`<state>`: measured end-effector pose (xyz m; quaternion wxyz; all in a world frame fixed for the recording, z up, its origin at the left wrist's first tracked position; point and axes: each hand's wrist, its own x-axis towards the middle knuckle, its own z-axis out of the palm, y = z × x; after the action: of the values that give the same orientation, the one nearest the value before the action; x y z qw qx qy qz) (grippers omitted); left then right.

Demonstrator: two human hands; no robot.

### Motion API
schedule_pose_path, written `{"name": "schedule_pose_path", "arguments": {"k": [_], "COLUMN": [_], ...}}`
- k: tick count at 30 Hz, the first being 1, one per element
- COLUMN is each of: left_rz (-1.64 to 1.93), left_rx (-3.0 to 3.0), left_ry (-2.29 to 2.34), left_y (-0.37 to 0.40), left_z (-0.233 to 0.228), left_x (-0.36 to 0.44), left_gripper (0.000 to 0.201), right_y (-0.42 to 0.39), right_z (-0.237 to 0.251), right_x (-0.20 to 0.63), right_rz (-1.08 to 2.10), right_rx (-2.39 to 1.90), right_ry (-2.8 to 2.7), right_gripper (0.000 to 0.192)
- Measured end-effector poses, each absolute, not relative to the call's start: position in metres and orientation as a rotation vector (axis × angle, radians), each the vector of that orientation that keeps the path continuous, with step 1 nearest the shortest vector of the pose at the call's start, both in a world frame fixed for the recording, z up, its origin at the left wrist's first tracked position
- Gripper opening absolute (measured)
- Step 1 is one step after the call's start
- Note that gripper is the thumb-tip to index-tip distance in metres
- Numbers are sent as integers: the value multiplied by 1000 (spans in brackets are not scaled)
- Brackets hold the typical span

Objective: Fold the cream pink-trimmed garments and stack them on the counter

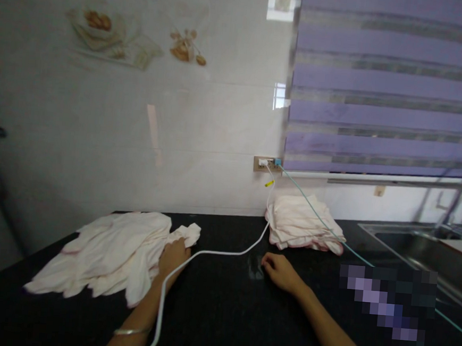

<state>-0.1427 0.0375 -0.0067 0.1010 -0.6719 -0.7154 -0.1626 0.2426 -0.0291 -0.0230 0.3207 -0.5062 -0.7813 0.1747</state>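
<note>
I've got my left hand point(173, 258) closed on the edge of the loose cloth point(108, 254) lying on the black table point(219, 321), left side; my right hand point(281, 272) rests empty, fingers curled, just before the folded pile point(302, 224), white cable point(208, 253) running between them

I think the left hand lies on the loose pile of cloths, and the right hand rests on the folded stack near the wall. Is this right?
Not quite. In the head view the right hand rests on the bare black counter, short of the folded stack, not on it. The left hand does lie on the loose pile of cloths.
</note>
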Motion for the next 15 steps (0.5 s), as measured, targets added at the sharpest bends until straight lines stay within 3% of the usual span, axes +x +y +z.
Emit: {"name": "schedule_pose_path", "arguments": {"k": [4,9,13,15], "left_rz": [-494,-831,-1027,-1011], "left_rx": [-2016,-2084,-2581,-2875], "left_ry": [-1987,-1680,-1219,-941], "left_y": [19,5,-13,-28], "left_z": [2,22,25,24], "left_x": [-125,-88,-36,-11], "left_gripper": [35,32,36,33], "right_y": [-28,-34,-41,-43], "right_z": [-24,-26,-23,-20], "right_x": [245,240,220,211], "right_rz": [488,491,492,532], "right_rx": [-1317,-1304,-1041,-893], "right_ry": [-2054,-2024,-1944,-1913], "right_gripper": [19,23,89,104]}}
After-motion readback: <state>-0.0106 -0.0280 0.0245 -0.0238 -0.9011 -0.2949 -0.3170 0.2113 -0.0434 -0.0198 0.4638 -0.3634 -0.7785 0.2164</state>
